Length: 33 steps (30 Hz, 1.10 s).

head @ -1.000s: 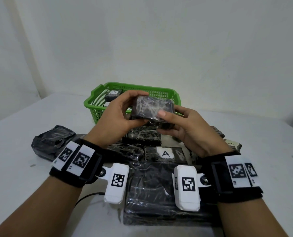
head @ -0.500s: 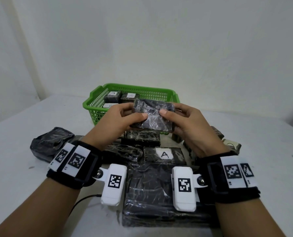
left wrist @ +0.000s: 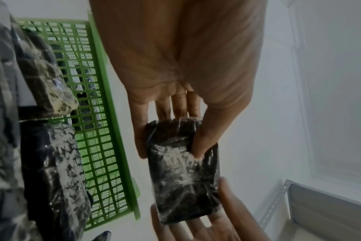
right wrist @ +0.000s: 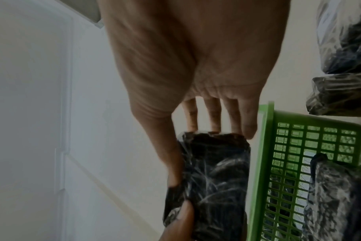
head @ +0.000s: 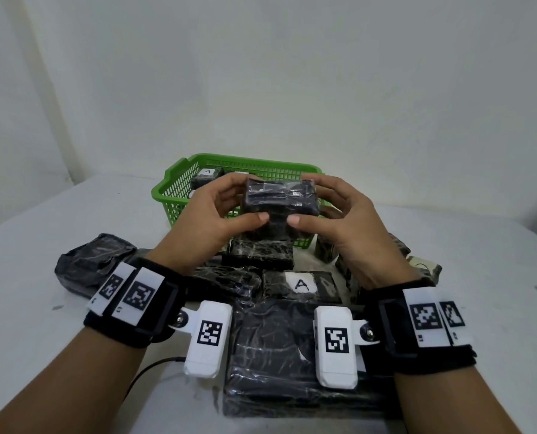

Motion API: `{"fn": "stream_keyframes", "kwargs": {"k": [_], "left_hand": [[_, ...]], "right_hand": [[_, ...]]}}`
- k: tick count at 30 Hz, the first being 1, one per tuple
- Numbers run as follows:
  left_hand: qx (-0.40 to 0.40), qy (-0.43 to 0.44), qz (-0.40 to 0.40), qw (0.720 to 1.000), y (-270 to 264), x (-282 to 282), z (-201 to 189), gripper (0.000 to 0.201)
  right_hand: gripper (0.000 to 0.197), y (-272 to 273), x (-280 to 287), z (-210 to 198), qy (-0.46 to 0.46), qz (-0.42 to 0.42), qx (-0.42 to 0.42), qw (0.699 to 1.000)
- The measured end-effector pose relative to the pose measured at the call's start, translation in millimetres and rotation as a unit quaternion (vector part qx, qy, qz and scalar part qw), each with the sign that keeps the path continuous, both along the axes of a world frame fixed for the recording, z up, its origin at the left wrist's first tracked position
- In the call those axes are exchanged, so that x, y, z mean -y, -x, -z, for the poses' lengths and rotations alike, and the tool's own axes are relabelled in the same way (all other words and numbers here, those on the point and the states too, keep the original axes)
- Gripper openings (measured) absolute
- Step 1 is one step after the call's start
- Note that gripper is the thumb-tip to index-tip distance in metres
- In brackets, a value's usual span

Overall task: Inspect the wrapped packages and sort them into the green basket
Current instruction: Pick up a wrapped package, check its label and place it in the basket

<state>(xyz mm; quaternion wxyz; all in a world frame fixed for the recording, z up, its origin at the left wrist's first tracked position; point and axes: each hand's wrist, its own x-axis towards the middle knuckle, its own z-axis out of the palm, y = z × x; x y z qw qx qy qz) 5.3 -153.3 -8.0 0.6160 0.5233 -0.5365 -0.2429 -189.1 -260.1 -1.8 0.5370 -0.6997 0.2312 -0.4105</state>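
We have turned the small black plastic-wrapped package (head: pixel 280 200) in our hands, its narrow edge now facing up, and raised it toward 12 o'clock, over the green basket (head: pixel 179 186).

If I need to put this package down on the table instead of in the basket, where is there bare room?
Bare table lies left of your left hand, beyond the crumpled package; more lies right of your right hand, past the outermost package. The middle, from the green basket back to the large package, is crowded.
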Motion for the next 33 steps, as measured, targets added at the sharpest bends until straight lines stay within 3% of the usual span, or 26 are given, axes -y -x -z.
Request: {"fn": "stream_keyframes", "kwargs": {"k": [4, 7, 11, 13, 21, 26, 29, 33], "left_hand": [[0.033, 0.026, 0.024, 0.999, -5.4, 2.2, 3.2, 0.053], [0.037, 0.024, 0.060, 0.997, -5.2, -0.4, 1.8, 0.054], [-0.002, -0.035, 0.084, 0.996, -5.2, -2.4, 1.0, 0.065], [-0.027, -0.050, 0.064, 0.996, -4.6, -0.8, 0.6, 0.061], [0.023, -0.046, 0.036, 0.998, -0.6, -1.5, -0.5, 0.061], [0.005, -0.013, 0.018, 1.000, -1.8, 1.1, 1.0, 0.066], [0.001, -0.030, 0.036, 0.999, -3.3, 0.6, 0.4, 0.068], [0.018, -0.002, -0.008, 1.000, -3.9, 4.6, 3.1, 0.071]], "right_hand": [[0.081, -4.7, -1.5, -0.1, -0.098, -0.050, -0.027, 0.994], [0.076, -6.6, 1.4, 1.6, -0.136, -0.050, 0.004, 0.989], [0.076, -2.1, 5.1, 3.9, -0.087, -0.018, 0.023, 0.996], [0.075, -0.9, 4.8, 3.4, -0.072, -0.019, 0.017, 0.997], [0.074, -1.2, 2.6, 1.5, -0.023, 0.005, -0.008, 1.000], [0.087, -3.6, 2.5, 3.1, -0.022, -0.001, -0.016, 1.000], [0.084, -1.0, 3.0, 1.6, -0.016, 0.004, 0.001, 1.000], [0.088, -1.8, 2.2, 0.9, -0.016, -0.012, 0.014, 1.000]]}}
